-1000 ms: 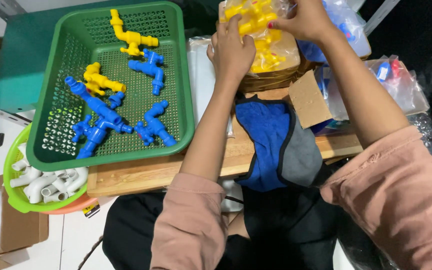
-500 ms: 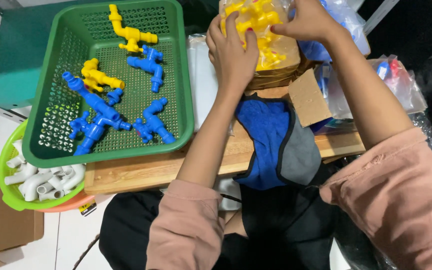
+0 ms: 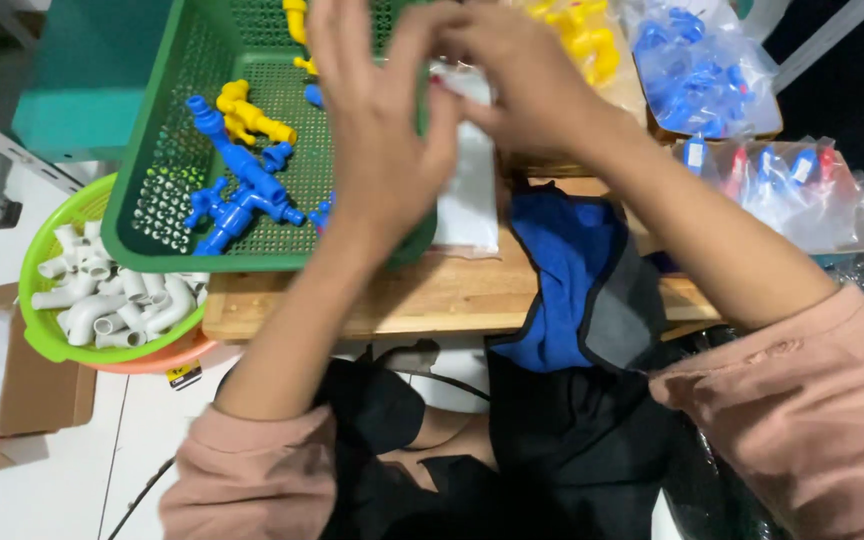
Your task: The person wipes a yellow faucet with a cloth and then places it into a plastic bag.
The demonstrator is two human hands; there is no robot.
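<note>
My left hand [image 3: 382, 130] is raised over the right edge of the green mesh basket [image 3: 167, 215], fingers spread, nothing visible in it. My right hand [image 3: 522, 70] meets it fingertip to fingertip, with fingers pinched together above a flat clear plastic bag [image 3: 470, 195] lying on the wooden table [image 3: 382, 300]. Whether the pinch holds anything is hidden. Blue pipe-fitting assemblies [image 3: 237, 195] and a yellow one [image 3: 247, 115] lie in the basket. A bag of yellow fittings [image 3: 587, 35] sits behind my right hand.
A bag of blue fittings [image 3: 697, 65] and a bag of mixed small parts [image 3: 802, 190] lie at the right. A light-green bowl of white pipe elbows [image 3: 102, 300] sits at lower left by a cardboard box [image 3: 37, 395]. A blue and grey cloth [image 3: 577, 280] hangs over the table's front edge.
Both hands have left the bag of yellow fittings and come back toward me, meeting over the clear bag beside the basket. The view has shifted closer and to the right.
</note>
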